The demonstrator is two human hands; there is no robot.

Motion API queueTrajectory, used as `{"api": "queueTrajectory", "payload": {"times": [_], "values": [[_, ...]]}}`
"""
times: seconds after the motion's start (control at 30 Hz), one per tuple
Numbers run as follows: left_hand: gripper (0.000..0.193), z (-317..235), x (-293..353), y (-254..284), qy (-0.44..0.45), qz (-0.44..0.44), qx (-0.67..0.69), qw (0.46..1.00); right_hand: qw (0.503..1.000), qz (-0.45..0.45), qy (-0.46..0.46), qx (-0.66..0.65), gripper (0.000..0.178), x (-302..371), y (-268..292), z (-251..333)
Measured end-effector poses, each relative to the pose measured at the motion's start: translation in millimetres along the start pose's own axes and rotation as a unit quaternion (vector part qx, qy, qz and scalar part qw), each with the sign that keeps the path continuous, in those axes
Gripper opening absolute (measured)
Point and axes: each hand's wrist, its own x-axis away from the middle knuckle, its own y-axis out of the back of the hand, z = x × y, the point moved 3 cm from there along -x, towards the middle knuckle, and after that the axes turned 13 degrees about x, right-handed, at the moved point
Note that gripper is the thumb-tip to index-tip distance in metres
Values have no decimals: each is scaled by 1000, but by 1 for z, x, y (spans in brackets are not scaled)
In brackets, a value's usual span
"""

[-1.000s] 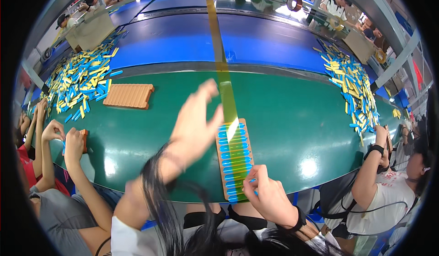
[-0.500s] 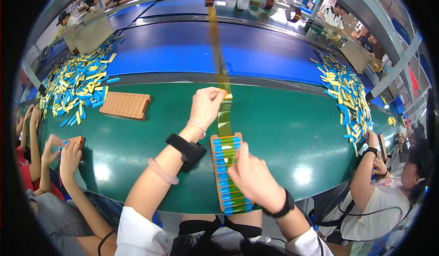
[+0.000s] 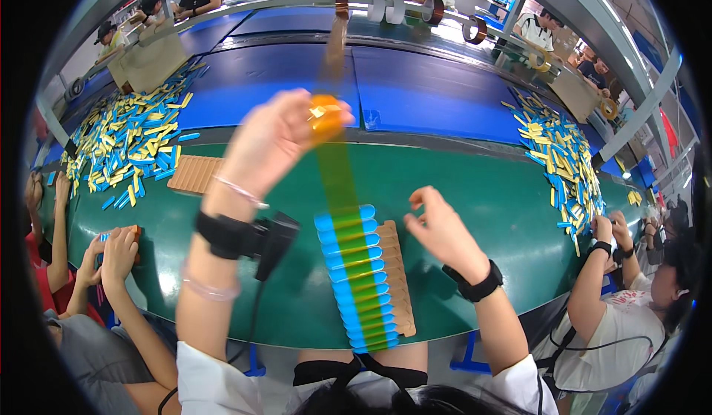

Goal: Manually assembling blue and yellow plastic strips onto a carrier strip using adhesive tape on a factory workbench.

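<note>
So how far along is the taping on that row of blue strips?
Done: the amber tape already lies down the middle of the row of blue strips on the brown tray. In hand: the left hand pinches the tape taut above the row, uncut; the right hand hovers open beside the tray. Left: heaps of loose strips and a second brown tray.

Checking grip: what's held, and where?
Left hand pinches the amber tape at its crumpled upper part; right hand holds nothing.
</note>
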Motion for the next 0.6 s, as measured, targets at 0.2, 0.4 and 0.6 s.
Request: {"api": "queueTrajectory", "payload": {"times": [0.2,0.4,0.6], "values": [[29,-68,15,-2,-47,-9,7,999,970,72,34,231,84,38,-33,57],[23,-63,13,19,-54,-75,2,996,935,92,156,304,84,33,-7,8],[19,-37,12,9,-32,-71,-24,997,932,60,62,353,61,11,49,-122]]}}
